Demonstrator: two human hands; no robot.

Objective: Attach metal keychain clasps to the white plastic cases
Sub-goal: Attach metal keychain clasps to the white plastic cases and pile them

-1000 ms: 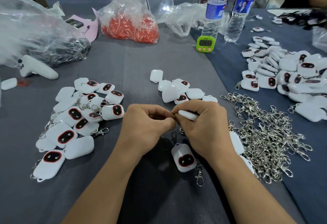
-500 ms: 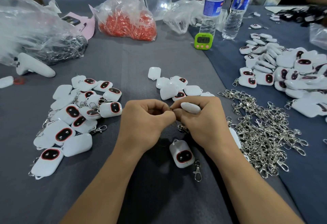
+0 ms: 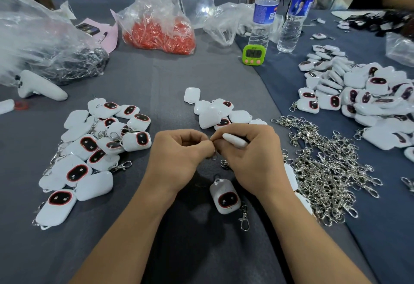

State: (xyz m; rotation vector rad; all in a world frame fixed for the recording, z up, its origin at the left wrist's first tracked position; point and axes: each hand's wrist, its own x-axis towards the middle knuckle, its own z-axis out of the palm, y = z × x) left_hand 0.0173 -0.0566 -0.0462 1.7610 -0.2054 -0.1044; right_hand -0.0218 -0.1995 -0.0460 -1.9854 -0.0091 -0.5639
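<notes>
Dozens of cases already carry clasps: a finished pile (image 3: 96, 149) lies toward the left edge of the bench (image 3: 156, 86), and one finished case (image 3: 226, 196) lies near the front edge between the forearms, its hook (image 3: 244, 218) trailing beside it; a handful of bare cases (image 3: 215, 113) waits at the middle of the bench, just beyond the knuckles; a big heap of loose clasps (image 3: 324, 171) spreads toward the right edge, so plenty looks left to do. The right hand (image 3: 251, 156) has its fingers curled round a white case (image 3: 235, 140), held just above the middle of the bench; the left hand (image 3: 179, 156) is drawn in tight, thumb and forefinger pinching a small metal ring (image 3: 214, 153) against the case's end, fingertips of both hands touching; most of the ring is hidden, so whether it is through the loop cannot be told. A larger pile (image 3: 358, 95) sits toward the far right corner; some there show clasps, the rest is unclear; by my reckoning the job is perhaps half done at this seat.
</notes>
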